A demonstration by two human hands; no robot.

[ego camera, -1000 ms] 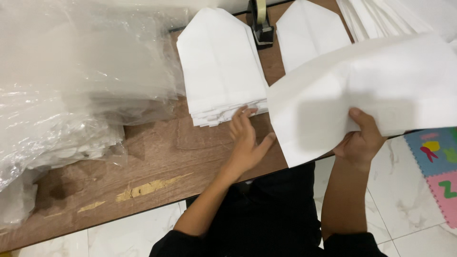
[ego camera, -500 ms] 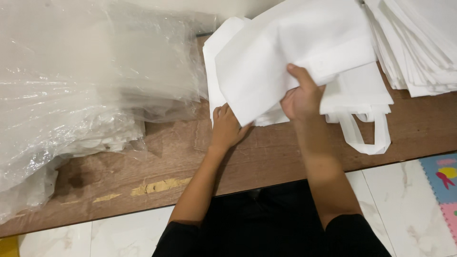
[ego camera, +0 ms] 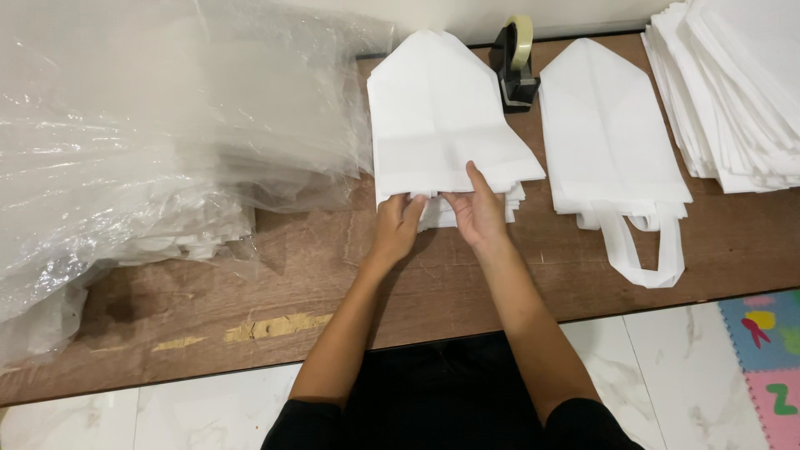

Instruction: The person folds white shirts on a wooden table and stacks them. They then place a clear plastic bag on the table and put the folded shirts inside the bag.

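Head view: left hand (ego camera: 398,223) and right hand (ego camera: 477,208) rest on near edge of stack of folded white fabric bags (ego camera: 442,125) on brown wooden counter (ego camera: 317,275). Fingers of both flat, pinching nothing visible. Black tape dispenser (ego camera: 515,67) just beside stack; clear plastic sheeting (ego camera: 150,142) to the left.

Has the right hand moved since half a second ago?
Yes. The right hand dropped from gripping the lifted bag to the near edge of the folded bag stack.

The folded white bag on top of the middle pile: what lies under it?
Under the top folded bag sit more folded white bags, their layered edges showing beside the right hand and left hand. Their count, and the wooden table beneath, are covered.
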